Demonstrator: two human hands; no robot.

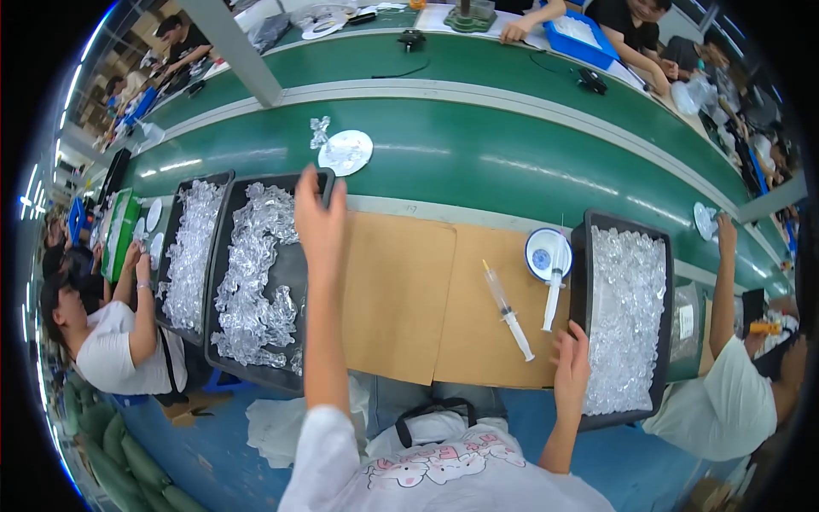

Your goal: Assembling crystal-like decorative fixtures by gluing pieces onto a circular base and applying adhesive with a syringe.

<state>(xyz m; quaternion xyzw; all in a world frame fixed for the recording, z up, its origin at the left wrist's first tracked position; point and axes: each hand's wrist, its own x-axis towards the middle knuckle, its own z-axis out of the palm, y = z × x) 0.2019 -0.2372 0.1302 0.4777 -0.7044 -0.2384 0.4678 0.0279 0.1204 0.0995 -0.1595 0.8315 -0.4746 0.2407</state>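
Note:
My left hand reaches forward over the far right corner of a black tray, fingers stretched and apart, nothing seen in them. Clear plastic pieces fill much of that tray. My right hand is beside the left wall of another black tray, its fingers loosely extended; whether it touches the wall I cannot tell. This tray holds many small clear pieces. Between my hands, a syringe with a yellowish tip lies on brown cardboard. A second syringe leans in a blue-rimmed white bowl.
Ahead, a white disc with clear pieces lies on the green conveyor belt, a clear piece next to it. Another full black tray stands far left. Co-workers sit at both sides and across. A metal post rises beyond the belt.

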